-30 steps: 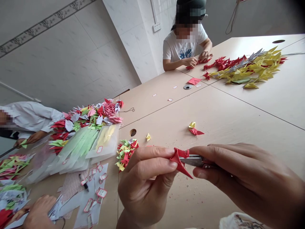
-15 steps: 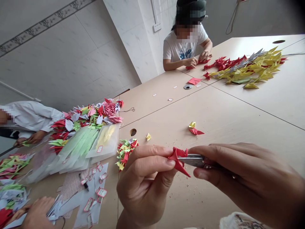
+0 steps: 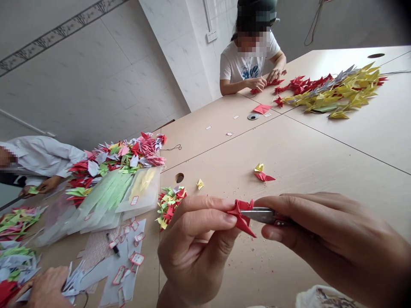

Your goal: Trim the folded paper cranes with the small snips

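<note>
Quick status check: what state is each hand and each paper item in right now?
left hand: pinching the red folded paper
red folded paper: held off the table
right hand: gripping metal tool against the paper
small mixed pile: loose on table
red-and-yellow pile: heaped, untouched

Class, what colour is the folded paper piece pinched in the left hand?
Red, clearest in the head view.
</note>
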`<control>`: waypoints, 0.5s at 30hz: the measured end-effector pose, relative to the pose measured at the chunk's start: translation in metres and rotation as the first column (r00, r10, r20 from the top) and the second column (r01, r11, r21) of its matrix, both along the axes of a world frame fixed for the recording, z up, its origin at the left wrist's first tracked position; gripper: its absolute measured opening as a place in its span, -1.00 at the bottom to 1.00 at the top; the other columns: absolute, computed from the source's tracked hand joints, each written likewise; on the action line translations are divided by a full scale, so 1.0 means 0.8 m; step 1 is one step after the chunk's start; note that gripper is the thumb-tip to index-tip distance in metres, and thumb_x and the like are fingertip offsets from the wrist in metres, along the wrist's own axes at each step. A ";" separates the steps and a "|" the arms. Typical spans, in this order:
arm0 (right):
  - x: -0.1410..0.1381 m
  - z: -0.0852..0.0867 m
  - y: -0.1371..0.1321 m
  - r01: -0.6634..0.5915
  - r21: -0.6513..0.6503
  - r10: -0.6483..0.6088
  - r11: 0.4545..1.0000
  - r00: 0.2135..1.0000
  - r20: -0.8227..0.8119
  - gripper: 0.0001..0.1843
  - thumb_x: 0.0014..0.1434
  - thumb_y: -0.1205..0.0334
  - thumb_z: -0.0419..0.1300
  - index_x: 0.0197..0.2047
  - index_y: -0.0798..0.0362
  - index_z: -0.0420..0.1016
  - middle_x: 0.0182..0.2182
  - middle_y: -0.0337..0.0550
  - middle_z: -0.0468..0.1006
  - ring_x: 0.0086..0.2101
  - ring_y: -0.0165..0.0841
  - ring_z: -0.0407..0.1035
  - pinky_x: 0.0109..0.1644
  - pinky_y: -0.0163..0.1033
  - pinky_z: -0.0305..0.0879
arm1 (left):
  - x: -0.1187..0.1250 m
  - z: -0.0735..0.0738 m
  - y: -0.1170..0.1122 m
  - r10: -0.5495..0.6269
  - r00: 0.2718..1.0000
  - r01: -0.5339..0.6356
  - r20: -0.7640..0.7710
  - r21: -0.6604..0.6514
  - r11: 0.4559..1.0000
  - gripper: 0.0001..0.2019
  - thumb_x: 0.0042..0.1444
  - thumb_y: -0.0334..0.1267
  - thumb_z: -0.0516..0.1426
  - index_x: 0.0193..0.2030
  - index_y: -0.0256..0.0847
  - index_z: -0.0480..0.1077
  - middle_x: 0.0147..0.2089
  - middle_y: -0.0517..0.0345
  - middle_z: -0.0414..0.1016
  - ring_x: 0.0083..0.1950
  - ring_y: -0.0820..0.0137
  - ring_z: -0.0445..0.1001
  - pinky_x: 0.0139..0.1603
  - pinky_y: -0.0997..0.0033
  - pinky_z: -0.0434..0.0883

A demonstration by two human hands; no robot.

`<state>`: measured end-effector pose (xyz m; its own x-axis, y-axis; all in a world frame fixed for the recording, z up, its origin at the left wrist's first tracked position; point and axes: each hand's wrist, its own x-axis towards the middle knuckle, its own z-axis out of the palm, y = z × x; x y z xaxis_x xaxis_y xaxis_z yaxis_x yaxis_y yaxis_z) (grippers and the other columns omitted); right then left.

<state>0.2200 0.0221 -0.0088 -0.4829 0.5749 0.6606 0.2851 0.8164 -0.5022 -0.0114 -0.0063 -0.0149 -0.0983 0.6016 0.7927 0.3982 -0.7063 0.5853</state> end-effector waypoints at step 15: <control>0.004 0.000 -0.002 0.019 0.012 -0.019 1.000 1.000 -0.003 -0.75 1.01 0.07 0.01 0.20 -0.19 0.46 -0.19 -0.33 0.84 -0.38 -0.43 0.68 -0.17 -0.33 0.64 | -0.009 -0.002 -0.004 -0.018 0.999 0.016 -0.044 -0.034 0.999 -0.91 0.74 -0.16 0.46 0.08 -0.01 0.81 0.09 0.14 0.95 -0.03 0.35 0.96 0.03 0.38 0.94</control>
